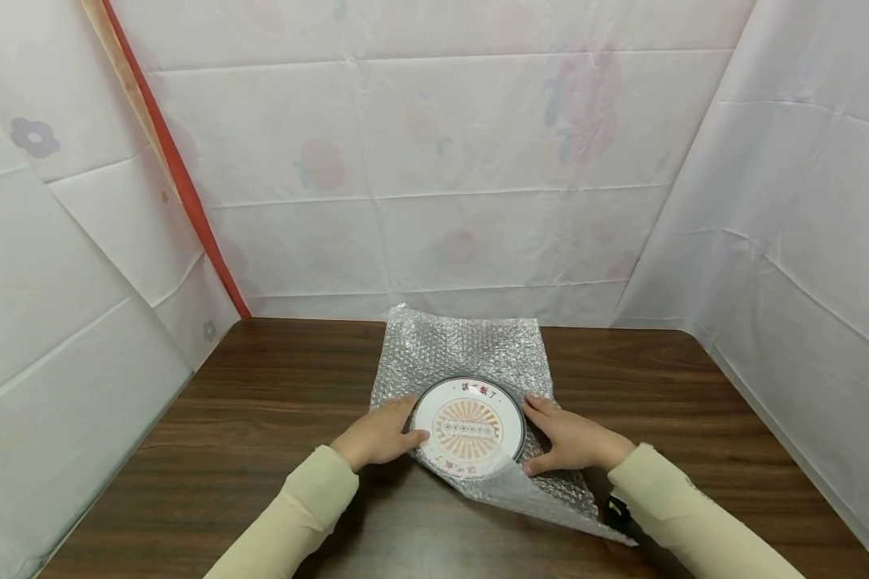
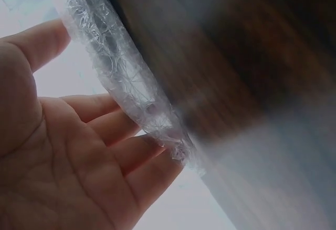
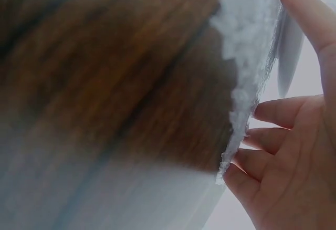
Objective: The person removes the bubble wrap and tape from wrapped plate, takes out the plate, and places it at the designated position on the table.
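A round white plate (image 1: 442, 398) with a dark rim, red characters and an orange sunburst lies face up on silvery bubble wrap (image 1: 463, 342). A corner flap of the wrap folds over the plate's lower right edge. At the plate's left side, my left hand (image 1: 384, 432) grips the edge, thumb on top of the rim and fingers along the outer side; in the left wrist view its fingertips meet the wrap's edge. My right hand (image 1: 575, 438) rests with spread fingers on the wrap right of the plate, its thumb beside the folded flap.
Under everything is a dark wooden table (image 1: 282, 386). White printed sheets (image 1: 434, 185) hang behind it and at both sides, with a red strip (image 1: 181, 177) at the back left. A small dark object (image 1: 617, 510) is partly hidden by the right sleeve.
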A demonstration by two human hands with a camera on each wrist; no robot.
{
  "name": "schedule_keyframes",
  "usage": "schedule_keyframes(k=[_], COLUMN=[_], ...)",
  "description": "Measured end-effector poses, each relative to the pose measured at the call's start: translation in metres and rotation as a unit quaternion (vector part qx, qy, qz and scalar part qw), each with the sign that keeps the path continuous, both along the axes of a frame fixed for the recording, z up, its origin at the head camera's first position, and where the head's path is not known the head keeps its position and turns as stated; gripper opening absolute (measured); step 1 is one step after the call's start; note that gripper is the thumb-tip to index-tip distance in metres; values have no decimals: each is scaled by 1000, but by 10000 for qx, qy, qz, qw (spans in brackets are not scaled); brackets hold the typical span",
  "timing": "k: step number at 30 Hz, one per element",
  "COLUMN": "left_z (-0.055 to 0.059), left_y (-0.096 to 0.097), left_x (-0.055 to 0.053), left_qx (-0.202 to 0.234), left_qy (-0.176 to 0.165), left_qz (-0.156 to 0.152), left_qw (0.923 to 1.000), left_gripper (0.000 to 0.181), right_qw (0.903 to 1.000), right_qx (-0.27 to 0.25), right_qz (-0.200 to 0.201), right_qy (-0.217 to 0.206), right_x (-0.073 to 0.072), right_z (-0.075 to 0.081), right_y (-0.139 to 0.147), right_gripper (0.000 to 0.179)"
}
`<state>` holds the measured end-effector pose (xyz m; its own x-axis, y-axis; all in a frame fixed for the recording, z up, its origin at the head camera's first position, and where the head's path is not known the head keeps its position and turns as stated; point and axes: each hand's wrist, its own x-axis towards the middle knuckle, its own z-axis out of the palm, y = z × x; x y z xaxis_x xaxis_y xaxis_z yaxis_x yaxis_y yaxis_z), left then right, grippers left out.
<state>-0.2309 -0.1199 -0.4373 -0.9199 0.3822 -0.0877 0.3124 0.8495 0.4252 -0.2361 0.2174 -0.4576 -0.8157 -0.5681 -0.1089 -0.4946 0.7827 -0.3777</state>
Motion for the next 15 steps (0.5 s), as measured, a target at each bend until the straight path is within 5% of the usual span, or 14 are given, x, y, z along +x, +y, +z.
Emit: schedule_keyframes(k=[15], left_z=[7], left_y=[-3], left_x=[1], left_qx=[356], left_qy=[246], left_qz=[105], left_qw=[9990], left_gripper=[66], right_qw=[10000], right_qx=[-2], right_qz=[-35], right_qy=[-37], right_x=[0], right_z=[2], right_y=[-2], right_gripper=[112])
